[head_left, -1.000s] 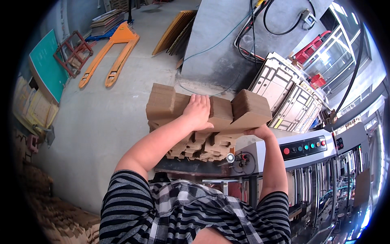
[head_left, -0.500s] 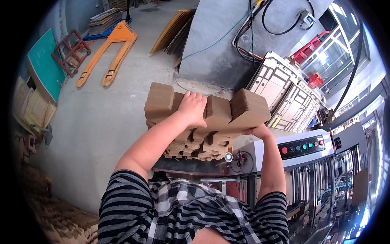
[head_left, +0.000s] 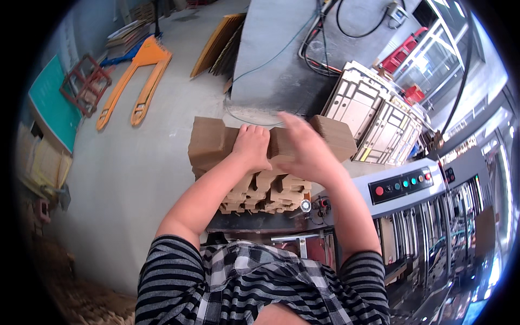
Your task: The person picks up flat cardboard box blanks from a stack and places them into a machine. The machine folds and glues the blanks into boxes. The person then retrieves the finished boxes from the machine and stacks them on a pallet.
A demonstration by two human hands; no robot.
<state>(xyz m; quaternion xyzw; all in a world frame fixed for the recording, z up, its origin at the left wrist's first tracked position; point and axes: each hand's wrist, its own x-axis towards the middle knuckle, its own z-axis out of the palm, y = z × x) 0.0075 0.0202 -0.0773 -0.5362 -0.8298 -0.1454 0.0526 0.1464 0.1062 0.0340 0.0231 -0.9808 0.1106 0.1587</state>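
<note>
"One thing first: where's the cardboard bundle [head_left: 278, 143]?"

"Twelve o'clock from the body, clasped by the left hand [head_left: 253, 147]."

"And the right hand [head_left: 310, 151]?"

"Spread wide at the bundle's one-to-three-o'clock side; whether it touches, I can't tell."

"Around the bundle?"

"Cut-cardboard pile [head_left: 264, 193] at six o'clock, orange pallet jack [head_left: 149, 53] at ten, button panel [head_left: 401, 186] toward four."

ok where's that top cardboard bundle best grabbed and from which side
Probably from above, between its two raised end blocks: the bundle is wide and sits over a cardboard pile that crowds its underside. Lay a palm over its top with thumb on the near face, much as the left hand does beside the left block. The right hand hides part of the middle.
</note>
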